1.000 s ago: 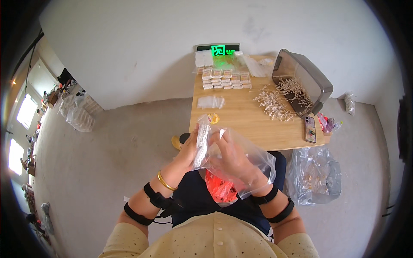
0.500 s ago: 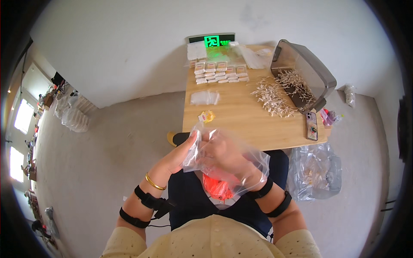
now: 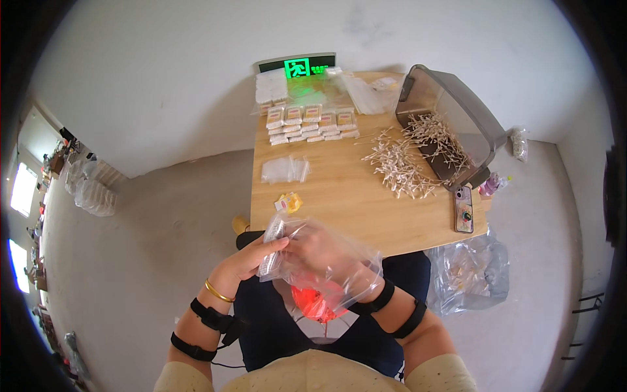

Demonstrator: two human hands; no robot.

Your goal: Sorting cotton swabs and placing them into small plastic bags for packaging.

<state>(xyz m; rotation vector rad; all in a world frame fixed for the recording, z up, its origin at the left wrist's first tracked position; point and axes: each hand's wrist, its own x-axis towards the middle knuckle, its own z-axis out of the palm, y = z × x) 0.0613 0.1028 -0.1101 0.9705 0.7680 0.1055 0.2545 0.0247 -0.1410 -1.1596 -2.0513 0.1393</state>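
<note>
Seated person, head view looking down, both hands busy over the lap just off the near edge of the worktop [image 3: 366, 209]. Left hand [image 3: 251, 261] has a narrow grip: thumb and fingers pinched on the left edge of a clear plastic bag [image 3: 333, 268], at about 9 o'clock from the bag's middle. Right hand [image 3: 326, 258] sits inside or behind the bag, seen through the film; grip on the bag can't be told, fingers blurred by the plastic. A small flat packet [image 3: 271, 251] of pale contents stands along the bag's left edge, touching the left fingertips. Something red-orange [image 3: 317, 302] shows through the bag's lower part at 6 o'clock, over the dark trousers. Gold bangle [image 3: 219, 292] on the left wrist, black bands on both forearms. On the worktop: small yellow packet [image 3: 288, 202] at 11 o'clock from the hands, near the edge; loose clear bags [image 3: 285, 169] beyond it; rows of filled packets [image 3: 311, 122] at 12 o'clock, far side; heap of cotton swabs [image 3: 401, 163] at 1 o'clock, spilling from a tipped grey bin [image 3: 457, 121]; phone [image 3: 464, 209] at 2 o'clock near the right edge. Large clear sack [image 3: 467, 274] on the floor at 3 o'clock, beside the right knee. Green lit sign [image 3: 297, 65] against the wall behind the worktop.
</note>
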